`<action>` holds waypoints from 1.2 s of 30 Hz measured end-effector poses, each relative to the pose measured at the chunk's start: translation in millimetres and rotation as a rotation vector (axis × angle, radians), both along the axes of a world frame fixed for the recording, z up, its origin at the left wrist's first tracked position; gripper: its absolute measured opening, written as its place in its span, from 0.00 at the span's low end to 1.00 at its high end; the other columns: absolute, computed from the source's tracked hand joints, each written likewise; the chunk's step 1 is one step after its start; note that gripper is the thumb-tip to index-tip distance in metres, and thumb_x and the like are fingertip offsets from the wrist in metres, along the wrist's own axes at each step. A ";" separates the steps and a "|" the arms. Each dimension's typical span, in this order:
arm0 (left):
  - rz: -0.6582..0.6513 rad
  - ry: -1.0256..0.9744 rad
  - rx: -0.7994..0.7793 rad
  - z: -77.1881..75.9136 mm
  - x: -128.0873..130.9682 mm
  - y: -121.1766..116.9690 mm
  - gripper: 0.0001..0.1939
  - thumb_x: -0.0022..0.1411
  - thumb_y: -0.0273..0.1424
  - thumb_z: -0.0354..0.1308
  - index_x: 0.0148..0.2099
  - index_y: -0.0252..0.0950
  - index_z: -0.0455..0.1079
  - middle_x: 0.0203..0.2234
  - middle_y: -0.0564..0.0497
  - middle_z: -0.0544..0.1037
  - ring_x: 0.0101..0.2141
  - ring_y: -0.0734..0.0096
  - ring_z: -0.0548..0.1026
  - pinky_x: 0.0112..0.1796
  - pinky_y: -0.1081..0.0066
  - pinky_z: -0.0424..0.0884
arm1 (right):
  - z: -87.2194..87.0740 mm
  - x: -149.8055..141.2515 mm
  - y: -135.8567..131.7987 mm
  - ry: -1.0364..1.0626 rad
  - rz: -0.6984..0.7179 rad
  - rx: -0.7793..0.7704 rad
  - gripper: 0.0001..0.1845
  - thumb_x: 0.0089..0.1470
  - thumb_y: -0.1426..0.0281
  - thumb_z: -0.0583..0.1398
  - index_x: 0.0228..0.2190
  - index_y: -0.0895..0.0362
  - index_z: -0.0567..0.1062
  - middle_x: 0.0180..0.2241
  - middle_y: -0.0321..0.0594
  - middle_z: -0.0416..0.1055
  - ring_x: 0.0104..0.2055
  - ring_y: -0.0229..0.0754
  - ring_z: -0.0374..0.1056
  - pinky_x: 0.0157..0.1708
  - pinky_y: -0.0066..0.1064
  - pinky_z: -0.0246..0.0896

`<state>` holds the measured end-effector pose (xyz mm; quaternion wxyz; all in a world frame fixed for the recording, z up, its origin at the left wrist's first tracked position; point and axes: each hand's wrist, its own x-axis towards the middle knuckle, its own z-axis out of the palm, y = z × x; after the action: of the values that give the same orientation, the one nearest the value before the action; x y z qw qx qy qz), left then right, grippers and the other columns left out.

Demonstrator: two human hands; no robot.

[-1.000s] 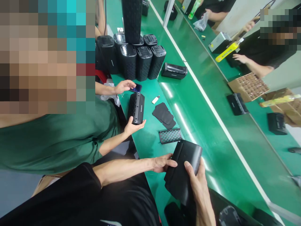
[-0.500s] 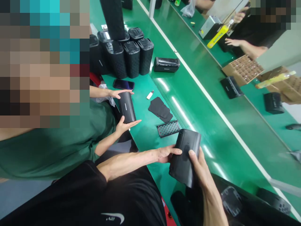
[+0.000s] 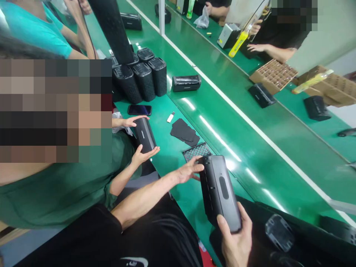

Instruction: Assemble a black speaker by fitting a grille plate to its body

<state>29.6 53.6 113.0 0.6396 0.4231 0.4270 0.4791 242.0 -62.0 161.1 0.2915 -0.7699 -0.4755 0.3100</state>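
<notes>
A black speaker housing (image 3: 219,191) is held over the near edge of the green table (image 3: 244,148), its long face with an oval slot turned up. My right hand (image 3: 235,243) grips its near end from below, thumb on top. My left hand (image 3: 189,171) touches its far end with fingers partly spread. A perforated black grille (image 3: 194,151) lies on the table just beyond my left hand.
A person in a green shirt on my left holds another black speaker (image 3: 144,135) with both hands. A phone (image 3: 139,109), black foam sheets (image 3: 183,131), upright speaker housings (image 3: 144,79) and a lying speaker (image 3: 185,82) sit farther up. Cardboard trays (image 3: 272,76) and other workers are across the belt.
I turned the housing so its slotted face is up and it points away from me. My right hand slid to its near end. The view shifted right and down.
</notes>
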 end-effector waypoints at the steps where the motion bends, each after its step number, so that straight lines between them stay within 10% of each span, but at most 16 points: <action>1: -0.068 -0.004 0.006 1.8 -6.2 7.4 0.36 0.59 0.50 0.68 0.67 0.51 0.67 0.51 0.49 0.80 0.63 0.47 0.71 0.55 0.45 0.75 | 6.6 4.8 -7.2 0.013 0.018 -0.024 0.51 0.48 0.43 0.68 0.65 0.56 0.66 0.63 0.52 0.65 0.62 0.67 0.63 0.61 0.56 0.58; 6: -0.332 0.012 0.061 16.4 -37.1 25.5 0.50 0.51 0.48 0.71 0.73 0.62 0.55 0.60 0.59 0.73 0.69 0.50 0.63 0.55 0.52 0.76 | 35.7 11.1 -32.1 0.035 0.089 -0.097 0.48 0.49 0.44 0.68 0.64 0.54 0.67 0.62 0.48 0.67 0.61 0.66 0.63 0.60 0.53 0.60; 11: -0.287 0.093 -0.038 9.9 -50.1 2.3 0.49 0.53 0.49 0.68 0.74 0.62 0.53 0.65 0.62 0.69 0.73 0.52 0.55 0.61 0.49 0.71 | 36.1 15.9 -36.3 0.029 0.101 -0.127 0.44 0.49 0.45 0.68 0.61 0.52 0.70 0.59 0.46 0.69 0.61 0.65 0.64 0.60 0.53 0.59; 17: -0.091 0.118 -0.258 -33.1 -138.9 -20.8 0.46 0.55 0.59 0.59 0.71 0.46 0.60 0.66 0.49 0.69 0.74 0.54 0.49 0.67 0.51 0.59 | 11.4 9.3 -21.3 0.085 -0.013 -0.110 0.50 0.45 0.41 0.68 0.61 0.56 0.70 0.59 0.50 0.69 0.58 0.64 0.66 0.59 0.56 0.59; 21: -0.018 0.048 -0.264 -74.9 -161.0 -14.8 0.52 0.51 0.71 0.49 0.63 0.37 0.67 0.64 0.42 0.69 0.76 0.55 0.39 0.70 0.47 0.49 | 27.3 -13.5 -18.3 -0.051 0.114 0.078 0.47 0.47 0.46 0.70 0.63 0.54 0.70 0.62 0.54 0.65 0.62 0.66 0.62 0.59 0.57 0.62; 24: -0.015 -0.066 -0.280 -101.2 -165.7 -8.2 0.48 0.46 0.72 0.54 0.54 0.38 0.72 0.60 0.42 0.72 0.76 0.55 0.35 0.66 0.42 0.56 | 39.4 -4.4 -12.1 0.211 0.291 0.026 0.38 0.54 0.52 0.69 0.62 0.49 0.72 0.62 0.53 0.67 0.58 0.63 0.69 0.52 0.53 0.70; 27: -0.014 -0.111 -0.302 -115.9 -168.9 -4.7 0.44 0.44 0.67 0.60 0.52 0.40 0.73 0.57 0.43 0.74 0.76 0.53 0.38 0.60 0.42 0.67 | 24.8 26.5 13.5 0.388 0.102 0.114 0.46 0.52 0.54 0.71 0.68 0.46 0.64 0.66 0.51 0.64 0.61 0.61 0.68 0.60 0.56 0.62; 31: 0.015 -0.051 -0.303 -114.7 -170.5 -3.7 0.44 0.52 0.66 0.53 0.53 0.34 0.75 0.56 0.42 0.75 0.74 0.51 0.49 0.59 0.50 0.68 | -19.4 45.8 47.3 0.697 0.112 -0.006 0.74 0.30 0.48 0.79 0.73 0.45 0.53 0.72 0.50 0.53 0.71 0.65 0.53 0.67 0.60 0.50; 36: -0.003 0.027 -0.286 -81.9 -145.6 -13.5 0.42 0.60 0.63 0.47 0.52 0.29 0.77 0.56 0.41 0.76 0.69 0.46 0.62 0.52 0.57 0.72 | -39.1 28.4 34.2 0.937 -0.090 -0.161 0.61 0.38 0.49 0.75 0.70 0.48 0.61 0.57 0.48 0.74 0.59 0.64 0.69 0.59 0.59 0.62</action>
<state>-116.0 40.2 31.2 0.6884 0.3348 0.4987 0.4066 270.3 -27.9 122.0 0.4270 -0.5875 -0.2334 0.6466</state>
